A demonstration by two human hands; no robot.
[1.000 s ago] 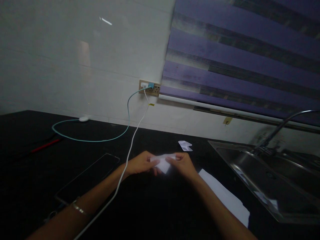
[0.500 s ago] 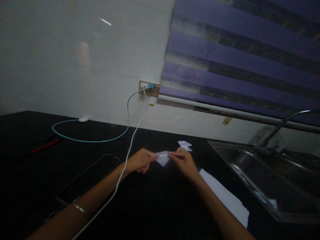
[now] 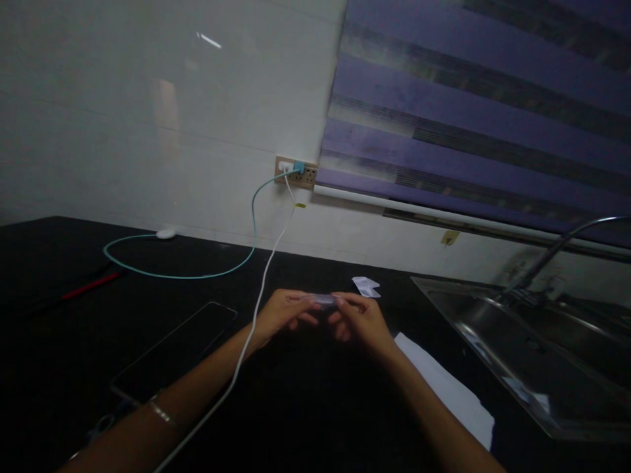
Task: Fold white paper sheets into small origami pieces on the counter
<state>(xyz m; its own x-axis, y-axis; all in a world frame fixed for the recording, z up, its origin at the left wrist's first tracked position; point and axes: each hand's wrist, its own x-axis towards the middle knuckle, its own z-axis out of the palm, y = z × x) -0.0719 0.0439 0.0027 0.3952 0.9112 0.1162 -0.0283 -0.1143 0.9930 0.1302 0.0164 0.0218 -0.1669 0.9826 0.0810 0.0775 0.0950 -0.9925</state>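
Between my two hands is a small folded piece of white paper [image 3: 324,300], seen nearly edge-on as a narrow strip. My left hand [image 3: 286,311] pinches its left end, thumb on the near side. At the other end, my right hand [image 3: 359,318] grips the paper between thumb and fingers. Just beyond my right hand lies another folded white paper [image 3: 366,286] with a notched edge. White paper sheets [image 3: 448,391] rest on the dark counter beside my right forearm, which covers part of them.
A white cable [image 3: 259,289] runs from the wall socket [image 3: 308,176] across my left forearm. Left of that arm lies a phone [image 3: 175,351]. A teal cable [image 3: 197,277] loops behind, near a red strip [image 3: 91,286]. The steel sink [image 3: 493,355] and faucet [image 3: 547,253] are at right.
The folded paper has tilted from showing a downward-pointing face to a thin strip. My right fingers have curled in beneath it, and the notched paper behind is more exposed.
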